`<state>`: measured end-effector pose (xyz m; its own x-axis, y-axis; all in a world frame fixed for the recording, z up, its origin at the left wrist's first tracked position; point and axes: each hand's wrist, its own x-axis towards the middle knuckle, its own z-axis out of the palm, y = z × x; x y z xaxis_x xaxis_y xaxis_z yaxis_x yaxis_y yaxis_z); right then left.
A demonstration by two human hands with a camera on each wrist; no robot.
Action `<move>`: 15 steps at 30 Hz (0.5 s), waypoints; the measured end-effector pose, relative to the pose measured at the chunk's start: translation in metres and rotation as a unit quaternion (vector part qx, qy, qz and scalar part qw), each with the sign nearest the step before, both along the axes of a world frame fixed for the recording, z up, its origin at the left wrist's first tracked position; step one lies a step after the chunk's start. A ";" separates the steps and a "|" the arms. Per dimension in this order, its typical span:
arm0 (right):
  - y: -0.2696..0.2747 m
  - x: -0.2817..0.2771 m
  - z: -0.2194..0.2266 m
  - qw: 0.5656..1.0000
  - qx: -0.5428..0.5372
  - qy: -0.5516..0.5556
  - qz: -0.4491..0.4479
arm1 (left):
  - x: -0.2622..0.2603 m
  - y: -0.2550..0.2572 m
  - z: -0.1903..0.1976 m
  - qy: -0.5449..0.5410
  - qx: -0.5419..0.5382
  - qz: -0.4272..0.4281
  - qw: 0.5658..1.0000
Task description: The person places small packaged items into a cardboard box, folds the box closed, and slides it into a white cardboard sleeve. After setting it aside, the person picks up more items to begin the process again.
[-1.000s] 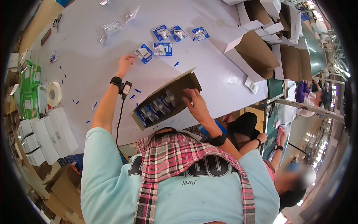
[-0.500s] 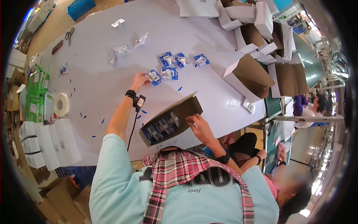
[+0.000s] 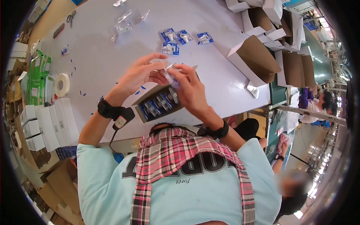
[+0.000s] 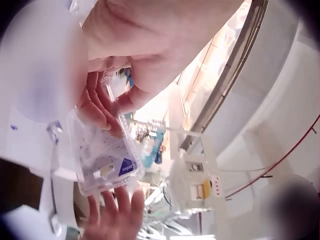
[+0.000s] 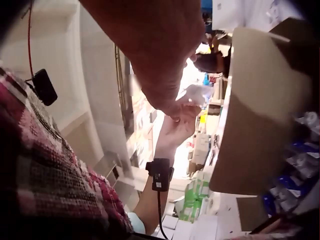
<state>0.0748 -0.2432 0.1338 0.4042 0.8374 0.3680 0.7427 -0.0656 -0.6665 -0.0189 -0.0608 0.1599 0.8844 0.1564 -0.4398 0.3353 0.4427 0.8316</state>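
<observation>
We've moved pack (image 4: pixel 102 160) up by box (image 5: pixel 250 120): L hand (image 3: pixel 139 77) pinches it, can't tell if R hand (image 3: pixel 193 92) grips; loose handover cd drop it beside box.

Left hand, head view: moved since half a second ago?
Yes. Judged against the blue-carded packs lying flat in the head view, the left hand has moved away from them, toward the open box.
</observation>
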 end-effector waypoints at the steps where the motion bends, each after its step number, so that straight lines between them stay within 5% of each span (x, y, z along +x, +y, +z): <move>1: -0.005 0.005 0.000 1.000 0.010 -0.010 -0.013 | -0.001 -0.010 -0.003 0.008 0.002 0.024 1.000; 3: -0.023 0.012 -0.014 0.996 -0.049 0.030 -0.071 | -0.009 -0.026 -0.018 0.001 0.033 0.053 0.998; 5: -0.039 0.018 -0.038 0.989 -0.093 0.049 -0.106 | -0.023 -0.049 -0.040 -0.041 0.211 -0.002 0.977; 8: -0.043 0.017 -0.075 0.973 -0.208 0.029 -0.092 | -0.033 -0.078 -0.084 -0.092 0.493 -0.154 0.852; 12: -0.029 0.009 -0.127 0.954 -0.280 0.005 -0.106 | -0.045 -0.102 -0.143 -0.076 0.604 -0.245 0.755; 15: -0.021 -0.001 -0.151 0.937 -0.333 0.000 -0.105 | -0.047 -0.103 -0.155 -0.093 0.635 -0.252 0.724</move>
